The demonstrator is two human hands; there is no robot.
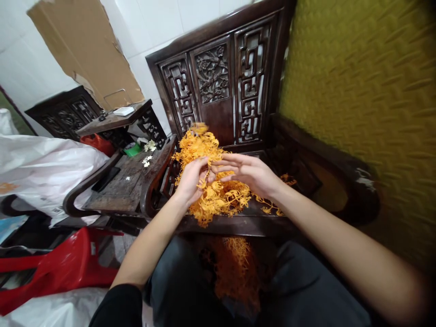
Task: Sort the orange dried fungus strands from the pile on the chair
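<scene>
A heap of orange, branching plastic sprigs (221,200) lies on the seat of a dark carved wooden chair in front of me. My left hand (195,179) is closed at the heap's left side, its fingertips pinching one thin orange sprig (202,182) that hangs down from them. Opposite it, my right hand (250,172) has its fingers stretched out flat toward the left fingertips, just over the heap. Its thumb is hard to make out. Above both hands, a small orange piece (199,128) at the top of the heap looks blurred.
The chair's carved backrest (218,86) rises behind the heap. More orange sprigs (235,254) show below the seat edge, between my knees. On the left are a second wooden chair (116,190) with green tape (132,149), a red plastic stool (75,259) and white sacks (44,168).
</scene>
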